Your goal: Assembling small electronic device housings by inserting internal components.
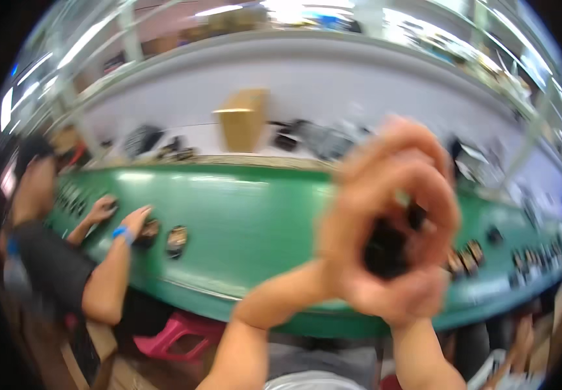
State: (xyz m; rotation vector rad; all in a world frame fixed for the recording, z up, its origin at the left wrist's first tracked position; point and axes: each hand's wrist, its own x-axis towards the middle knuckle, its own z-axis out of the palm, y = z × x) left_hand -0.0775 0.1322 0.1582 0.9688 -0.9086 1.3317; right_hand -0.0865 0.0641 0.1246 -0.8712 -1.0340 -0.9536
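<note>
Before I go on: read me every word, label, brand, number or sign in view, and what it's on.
None can be read.
Brown box: no legible print.
Dark handheld object: too blurred to tell if marked.
Black-and-tan part on the green table: too small and blurred to read any marking.

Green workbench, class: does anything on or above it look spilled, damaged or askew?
Nothing plainly stands out on the green workbench; the dark object between the left hand and right hand is too blurred to judge.
</note>
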